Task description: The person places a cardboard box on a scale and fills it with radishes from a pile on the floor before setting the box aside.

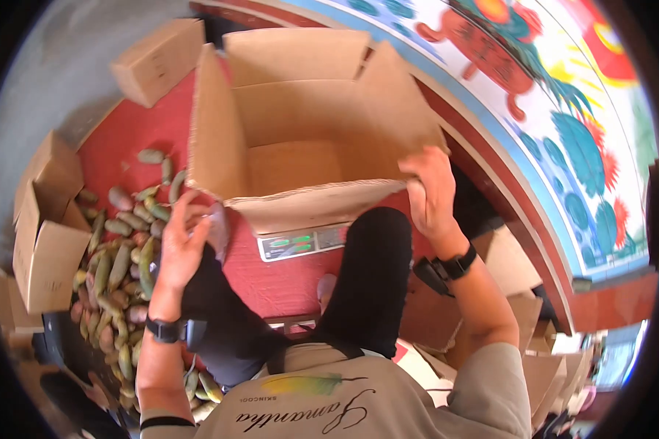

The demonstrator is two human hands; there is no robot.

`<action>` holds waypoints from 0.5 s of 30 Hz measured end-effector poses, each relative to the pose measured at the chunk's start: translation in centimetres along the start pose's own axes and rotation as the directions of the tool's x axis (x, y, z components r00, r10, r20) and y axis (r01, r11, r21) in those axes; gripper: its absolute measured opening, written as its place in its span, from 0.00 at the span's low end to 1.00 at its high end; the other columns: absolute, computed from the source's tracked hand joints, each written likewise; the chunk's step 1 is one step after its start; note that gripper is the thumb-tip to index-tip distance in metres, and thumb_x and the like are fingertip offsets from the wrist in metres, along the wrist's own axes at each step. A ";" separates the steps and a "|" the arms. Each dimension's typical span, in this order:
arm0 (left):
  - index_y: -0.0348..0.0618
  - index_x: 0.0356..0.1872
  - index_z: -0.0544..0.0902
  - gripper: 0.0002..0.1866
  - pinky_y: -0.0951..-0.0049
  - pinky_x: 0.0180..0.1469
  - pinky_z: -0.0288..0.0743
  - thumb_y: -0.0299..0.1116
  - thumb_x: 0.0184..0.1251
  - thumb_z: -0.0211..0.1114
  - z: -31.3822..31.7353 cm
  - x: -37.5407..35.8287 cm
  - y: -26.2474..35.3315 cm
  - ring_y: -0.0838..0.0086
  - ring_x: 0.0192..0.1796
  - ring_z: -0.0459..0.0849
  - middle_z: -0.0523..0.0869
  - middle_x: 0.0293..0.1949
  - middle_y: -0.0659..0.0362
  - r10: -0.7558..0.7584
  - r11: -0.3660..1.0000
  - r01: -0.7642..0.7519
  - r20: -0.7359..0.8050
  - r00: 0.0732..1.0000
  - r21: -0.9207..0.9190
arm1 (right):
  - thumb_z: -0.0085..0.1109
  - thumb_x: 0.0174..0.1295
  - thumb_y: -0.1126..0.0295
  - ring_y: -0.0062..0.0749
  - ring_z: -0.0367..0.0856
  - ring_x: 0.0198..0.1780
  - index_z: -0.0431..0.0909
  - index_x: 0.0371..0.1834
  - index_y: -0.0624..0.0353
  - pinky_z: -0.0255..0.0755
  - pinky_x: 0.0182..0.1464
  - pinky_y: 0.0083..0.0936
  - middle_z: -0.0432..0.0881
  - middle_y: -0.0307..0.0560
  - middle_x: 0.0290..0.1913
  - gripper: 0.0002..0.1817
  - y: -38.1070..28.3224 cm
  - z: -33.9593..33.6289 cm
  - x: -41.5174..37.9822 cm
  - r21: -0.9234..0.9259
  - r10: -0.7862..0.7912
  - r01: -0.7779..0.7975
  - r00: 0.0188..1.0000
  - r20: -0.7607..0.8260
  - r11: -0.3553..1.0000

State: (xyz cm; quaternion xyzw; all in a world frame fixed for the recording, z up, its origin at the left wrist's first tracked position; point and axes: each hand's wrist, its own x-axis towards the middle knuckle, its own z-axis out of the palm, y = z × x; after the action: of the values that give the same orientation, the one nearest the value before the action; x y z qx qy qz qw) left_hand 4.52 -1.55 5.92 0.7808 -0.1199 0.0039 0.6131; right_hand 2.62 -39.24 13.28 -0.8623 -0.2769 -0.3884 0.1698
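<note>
A large cardboard box (300, 197) stands upright in front of me with its flaps up and its bare bottom showing. Beneath its near side, a scale (300, 244) shows green digits. My right hand (433, 192) grips the box's near right corner, fingers bent over the edge. At the near left corner is my left hand (185, 241), its fingers apart and their tips right at the cardboard.
A heap of long green and reddish tuber-like vegetables (117, 285) lies at left on the red floor covering (252, 282). Smaller cartons stand at left (51, 241) and far left (161, 62). More cardboard (509, 260) lies at right, below a painted wall (564, 146).
</note>
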 end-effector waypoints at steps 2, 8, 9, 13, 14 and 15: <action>0.38 0.60 0.63 0.24 0.76 0.47 0.71 0.20 0.61 0.52 0.2 0.0 0.6 0.75 0.41 0.77 0.78 0.38 0.58 -0.062 0.997 0.062 0.003 0.998 -0.047 | 0.44 0.60 0.71 0.39 0.72 0.35 0.72 0.33 0.63 0.66 0.44 0.31 0.74 0.50 0.32 0.08 0.9 -0.7 0.6 0.085 0.279 -0.267 0.939 -0.200 0.960; 0.38 0.61 0.62 0.23 0.76 0.47 0.70 0.21 0.63 0.51 0.3 0.1 1.2 0.74 0.39 0.77 0.77 0.40 0.56 -0.083 0.996 0.084 0.009 0.996 -0.023 | 0.35 0.68 0.64 0.33 0.74 0.36 0.73 0.31 0.68 0.67 0.44 0.28 0.76 0.49 0.32 0.19 12.4 -2.3 -1.4 0.346 0.643 -0.596 0.405 -0.649 0.725; 0.38 0.61 0.62 0.23 0.77 0.47 0.69 0.22 0.63 0.51 0.4 0.0 1.4 0.75 0.39 0.76 0.77 0.39 0.57 -0.095 0.995 0.095 0.005 0.995 -0.020 | 0.38 0.66 0.65 0.33 0.74 0.34 0.73 0.29 0.68 0.67 0.43 0.28 0.76 0.49 0.30 0.18 12.8 -2.4 -2.8 0.376 0.702 -0.680 0.292 -0.649 0.630; 0.37 0.61 0.61 0.23 0.78 0.46 0.69 0.25 0.64 0.52 0.3 -0.1 1.6 0.76 0.38 0.75 0.77 0.38 0.58 -0.119 0.993 0.119 -0.005 0.993 -0.004 | 0.45 0.59 0.65 0.46 0.77 0.36 0.75 0.28 0.66 0.69 0.41 0.35 0.78 0.56 0.31 0.14 20.7 1.5 -18.2 0.178 0.828 -0.957 0.097 -0.553 0.231; 0.37 0.61 0.61 0.23 0.78 0.46 0.69 0.25 0.64 0.52 0.4 -0.1 1.5 0.76 0.38 0.75 0.77 0.38 0.58 -0.120 0.993 0.120 -0.002 0.993 -0.001 | 0.46 0.59 0.61 0.52 0.78 0.41 0.75 0.31 0.66 0.70 0.43 0.39 0.80 0.62 0.35 0.16 20.0 2.1 -21.9 -0.042 0.856 -0.984 0.172 -0.488 0.174; 0.37 0.61 0.61 0.23 0.78 0.46 0.69 0.25 0.64 0.53 0.3 -0.1 1.2 0.76 0.38 0.76 0.77 0.38 0.58 -0.116 0.993 0.116 -0.005 0.993 -0.002 | 0.46 0.58 0.61 0.55 0.77 0.45 0.75 0.33 0.66 0.70 0.46 0.43 0.79 0.63 0.39 0.16 16.0 1.8 -21.2 -0.171 0.912 -0.985 0.036 -0.409 -0.038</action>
State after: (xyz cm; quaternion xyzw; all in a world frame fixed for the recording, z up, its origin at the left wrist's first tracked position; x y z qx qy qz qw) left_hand 4.11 -2.09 6.95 0.7861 -0.0727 -0.0300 0.6131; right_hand 1.88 -58.31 -5.26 -0.7864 0.4999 -0.2832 0.2268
